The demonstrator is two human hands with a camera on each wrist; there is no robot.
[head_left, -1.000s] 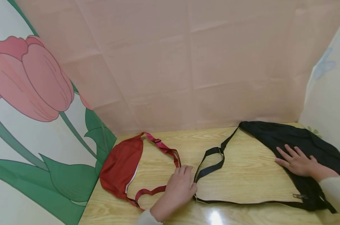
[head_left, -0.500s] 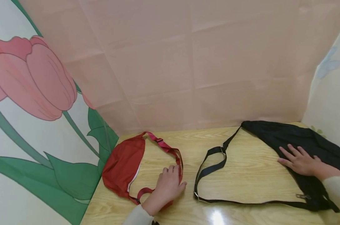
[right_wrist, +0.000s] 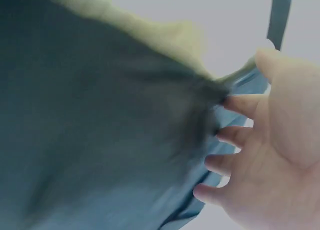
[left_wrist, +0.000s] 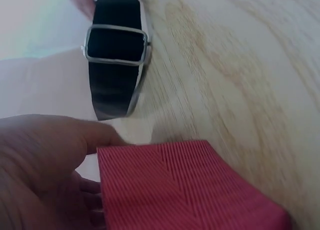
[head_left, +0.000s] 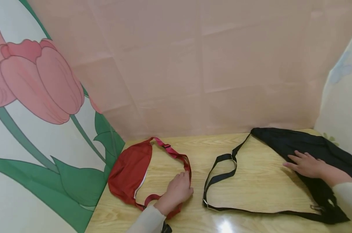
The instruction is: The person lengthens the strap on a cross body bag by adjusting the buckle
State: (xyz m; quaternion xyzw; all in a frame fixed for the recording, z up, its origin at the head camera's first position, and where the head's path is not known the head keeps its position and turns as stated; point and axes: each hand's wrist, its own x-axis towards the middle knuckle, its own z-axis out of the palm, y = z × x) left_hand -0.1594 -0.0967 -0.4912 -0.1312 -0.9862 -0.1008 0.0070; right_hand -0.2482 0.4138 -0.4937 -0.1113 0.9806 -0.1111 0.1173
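Observation:
A red waist bag (head_left: pixel 129 173) lies at the left of the table, its webbing strap (head_left: pixel 187 163) looped to the right. My left hand (head_left: pixel 177 189) is on that loop, fingers curled and pinching the strap; in the left wrist view the thumb is at the edge of the red webbing (left_wrist: pixel 165 185) with the fingers behind it. A larger black sling bag (head_left: pixel 283 139) lies at the right. Over its inner edge is my right hand (head_left: pixel 305 165), fingers extended and spread; in the right wrist view the fingertips meet the dark fabric (right_wrist: pixel 125 104).
The black bag's strap (head_left: pixel 248 212) runs in a wide loop across the middle of the wooden table (head_left: pixel 266 181), with a metal slider (left_wrist: pixel 117 44) on it. A black buckle (head_left: pixel 166 227) sits below the left sleeve. A pink backdrop (head_left: pixel 176 81) rises behind the table.
My left hand has moved left from beside the black strap loop onto the red strap and taken hold of it. The right hand has lifted slightly and stays over the black bag.

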